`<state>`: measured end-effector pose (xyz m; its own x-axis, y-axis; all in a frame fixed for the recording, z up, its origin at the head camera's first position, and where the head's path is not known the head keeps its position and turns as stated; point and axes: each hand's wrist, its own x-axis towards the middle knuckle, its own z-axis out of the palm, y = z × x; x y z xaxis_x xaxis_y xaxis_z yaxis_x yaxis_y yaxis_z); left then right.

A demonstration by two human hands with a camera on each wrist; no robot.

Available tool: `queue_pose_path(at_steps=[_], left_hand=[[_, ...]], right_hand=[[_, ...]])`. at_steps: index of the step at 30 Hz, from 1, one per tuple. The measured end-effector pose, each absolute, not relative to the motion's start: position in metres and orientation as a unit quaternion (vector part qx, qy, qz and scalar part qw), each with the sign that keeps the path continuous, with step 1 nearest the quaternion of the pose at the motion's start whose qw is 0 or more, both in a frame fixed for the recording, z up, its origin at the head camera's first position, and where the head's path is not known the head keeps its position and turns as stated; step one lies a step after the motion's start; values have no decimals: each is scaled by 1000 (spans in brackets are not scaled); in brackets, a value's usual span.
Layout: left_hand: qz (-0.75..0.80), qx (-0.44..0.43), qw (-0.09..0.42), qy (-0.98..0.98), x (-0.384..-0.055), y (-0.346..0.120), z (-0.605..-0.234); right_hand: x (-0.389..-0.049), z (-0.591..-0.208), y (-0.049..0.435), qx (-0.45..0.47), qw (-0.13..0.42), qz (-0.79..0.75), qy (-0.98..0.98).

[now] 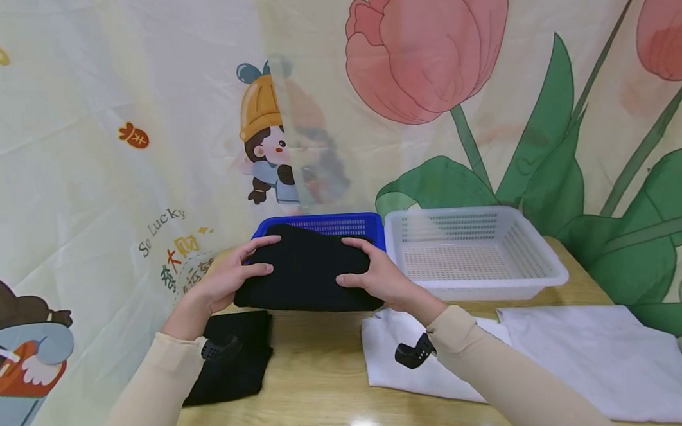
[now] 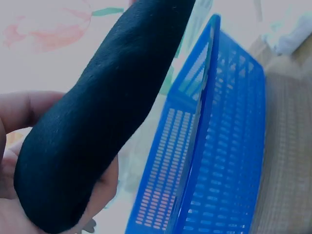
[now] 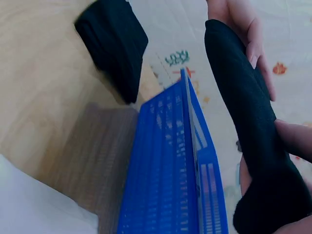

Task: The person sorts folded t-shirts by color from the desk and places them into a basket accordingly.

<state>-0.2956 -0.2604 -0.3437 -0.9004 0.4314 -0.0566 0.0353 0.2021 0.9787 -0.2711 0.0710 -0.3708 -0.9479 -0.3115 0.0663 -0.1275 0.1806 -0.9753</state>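
A folded black cloth point(image 1: 309, 272) is held up between both hands, in front of and above the blue basket point(image 1: 350, 220). On its left end, the left hand point(image 1: 220, 283) grips with the thumb on the near face. The right hand point(image 1: 387, 280) grips the other end in the same way. From the left wrist view the cloth point(image 2: 92, 112) looks thick and rounded, clear of the basket's rim. The right wrist view shows the basket's perforated side point(image 3: 156, 170) beside the raised cloth. Most of the basket's inside is hidden; what garment the cloth is, I cannot tell.
A white basket point(image 1: 466, 290) stands right against the blue one. Another folded black cloth point(image 1: 247, 366) lies on the wooden table point(image 1: 315, 381) at the left, under the left forearm. White folded cloths point(image 1: 603, 360) lie at the right, partly beneath the right forearm. A printed curtain hangs behind.
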Motion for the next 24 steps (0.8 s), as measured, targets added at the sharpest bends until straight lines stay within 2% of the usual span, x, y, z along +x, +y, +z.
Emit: queue_pose_path(at_steps=[4,11,17,24], left_hand=[[607,143,148,767,-318,-262,-347],[577,133,136,794,-354,-263,-352],[584,117,148,789,-375,-263,-362],[563,107,123,810,-396,-259,-380]], right_hand=[[-291,-367,68,-155,51,-598,785],[-323,-374,59,-144,48,-614,774],[-343,-387,51,-124,41,-617,776],[-357,-394,48,-100,42,-604,789]])
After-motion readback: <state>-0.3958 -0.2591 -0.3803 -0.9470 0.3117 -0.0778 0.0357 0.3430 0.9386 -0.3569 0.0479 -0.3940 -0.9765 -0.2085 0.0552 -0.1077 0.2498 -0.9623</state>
